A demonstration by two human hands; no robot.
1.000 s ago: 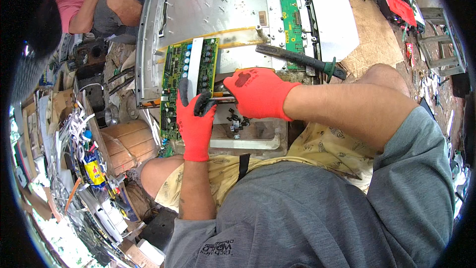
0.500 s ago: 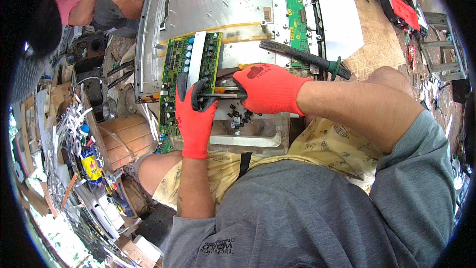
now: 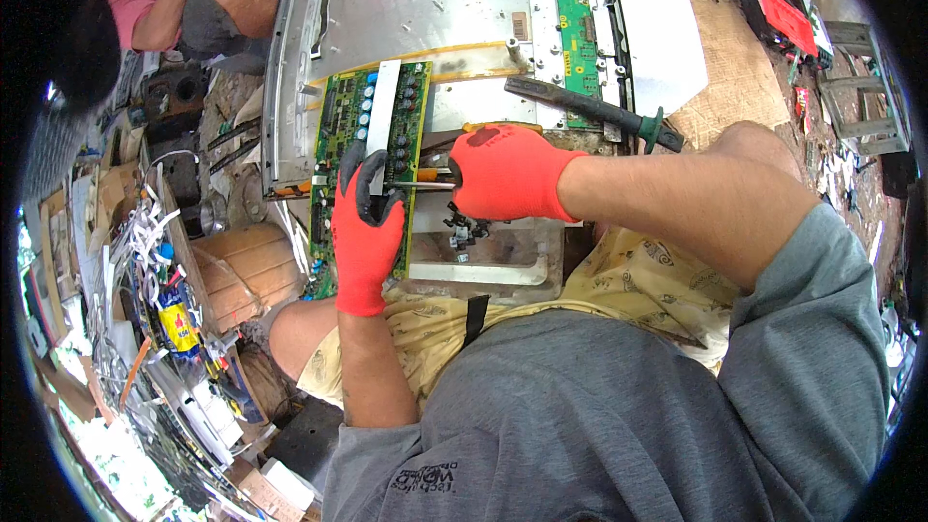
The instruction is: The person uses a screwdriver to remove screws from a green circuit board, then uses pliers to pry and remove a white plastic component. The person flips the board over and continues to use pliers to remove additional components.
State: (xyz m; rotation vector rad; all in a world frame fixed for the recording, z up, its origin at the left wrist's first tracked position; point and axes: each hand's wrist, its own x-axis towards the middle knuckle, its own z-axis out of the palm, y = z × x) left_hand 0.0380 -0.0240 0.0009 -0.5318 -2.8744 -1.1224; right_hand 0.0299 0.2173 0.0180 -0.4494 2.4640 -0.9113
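My left hand, in a red glove with black fingertips, has its fingers curled on a green circuit board with capacitors and a white strip. My gloved right hand is closed round a thin metal tool, whose shaft reaches toward my left fingers; its handle is hidden. The board lies over the lower left of a large metal panel. Small black parts lie below my right hand in a shallow tray. Above that hand rests a long dark tool with a green guard.
Another person's arm and knee are at the upper left. Cluttered scrap and a wooden stool sit at left. Cardboard, a red object and a metal frame are at right.
My left hand has shifted a little left along the board. My right hand, with the metal tool, has moved slightly right compared with a second ago. The view has shifted slightly.
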